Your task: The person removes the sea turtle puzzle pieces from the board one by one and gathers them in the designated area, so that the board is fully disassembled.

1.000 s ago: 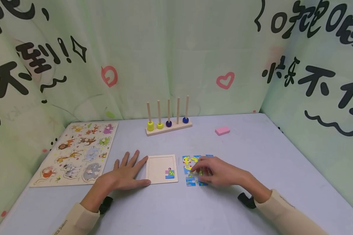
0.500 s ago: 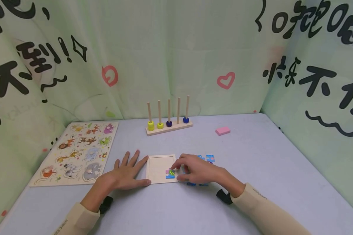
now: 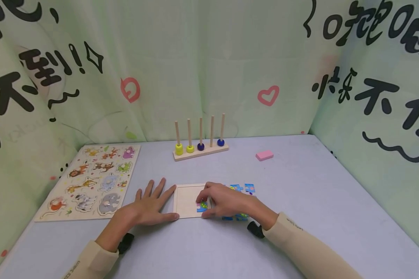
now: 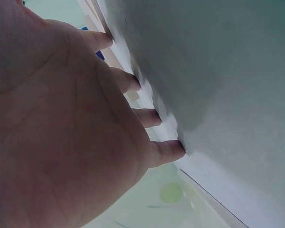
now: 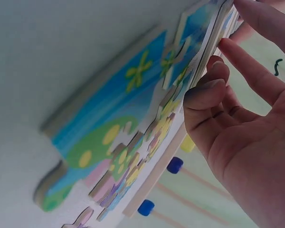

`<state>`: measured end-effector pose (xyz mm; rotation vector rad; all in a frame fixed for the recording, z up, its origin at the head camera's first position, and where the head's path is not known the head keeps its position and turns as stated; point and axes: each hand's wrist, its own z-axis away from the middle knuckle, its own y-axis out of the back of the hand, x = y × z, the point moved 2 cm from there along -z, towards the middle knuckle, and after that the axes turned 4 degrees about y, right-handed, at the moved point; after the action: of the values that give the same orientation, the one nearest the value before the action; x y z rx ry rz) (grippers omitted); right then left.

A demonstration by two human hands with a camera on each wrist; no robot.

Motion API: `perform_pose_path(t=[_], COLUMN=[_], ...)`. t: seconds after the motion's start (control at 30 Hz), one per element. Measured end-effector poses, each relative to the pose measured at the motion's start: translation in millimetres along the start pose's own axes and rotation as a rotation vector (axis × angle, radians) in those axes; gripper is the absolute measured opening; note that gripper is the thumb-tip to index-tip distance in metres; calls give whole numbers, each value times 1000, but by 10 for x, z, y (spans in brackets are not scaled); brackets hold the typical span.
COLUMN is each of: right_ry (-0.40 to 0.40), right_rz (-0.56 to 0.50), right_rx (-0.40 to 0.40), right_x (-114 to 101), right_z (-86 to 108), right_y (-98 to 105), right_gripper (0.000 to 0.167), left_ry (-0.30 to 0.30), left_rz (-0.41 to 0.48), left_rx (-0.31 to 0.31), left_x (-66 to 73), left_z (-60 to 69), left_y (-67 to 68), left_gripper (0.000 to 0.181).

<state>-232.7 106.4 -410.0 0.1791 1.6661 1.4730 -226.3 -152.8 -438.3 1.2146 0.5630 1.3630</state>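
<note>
In the head view my left hand (image 3: 148, 209) lies with its fingers spread at the left side of a square wooden puzzle tray (image 3: 188, 190). Its index fingertip and thumb touch the tray's left edge. My right hand (image 3: 225, 199) reaches over the tray's right side with bent fingers. Its thumb and fingertips are at a colourful jigsaw piece (image 3: 202, 206) in the lower right corner; whether they pinch a piece is hidden. Several loose jigsaw pieces (image 3: 249, 188) lie right of the tray, partly under this hand. The right wrist view shows loose jigsaw pieces (image 5: 114, 109) close up.
An animal puzzle board (image 3: 106, 155) lies at the left. Behind the tray stands a wooden peg rack (image 3: 200, 150) with yellow and dark blue beads. A pink block (image 3: 264, 155) is at the back right. Printed curtains (image 3: 195, 77) enclose the table.
My right hand has moved left from the loose pieces to the tray, its fingertips now at the piece in the corner. My left hand stays in place.
</note>
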Motion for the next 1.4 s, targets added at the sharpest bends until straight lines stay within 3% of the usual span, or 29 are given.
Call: perform_pose_path(t=[0.57,0.8,1.4], right_ry=[23,33,1], right_rz=[-41,-38,-67], right_rx=[-11,-5,11], right_x=[-14,-11,1], right_z=[5,15,8], right_y=[-25,-25,10], right_gripper=[28,27,28], left_ry=[2,2,2], left_rz=[-4,7,4], left_rx=[33,22,16], left_x=[-38,15,13], left_z=[-45,14,17], left_y=[-66,-21,-8], left_gripper=[109,107,107])
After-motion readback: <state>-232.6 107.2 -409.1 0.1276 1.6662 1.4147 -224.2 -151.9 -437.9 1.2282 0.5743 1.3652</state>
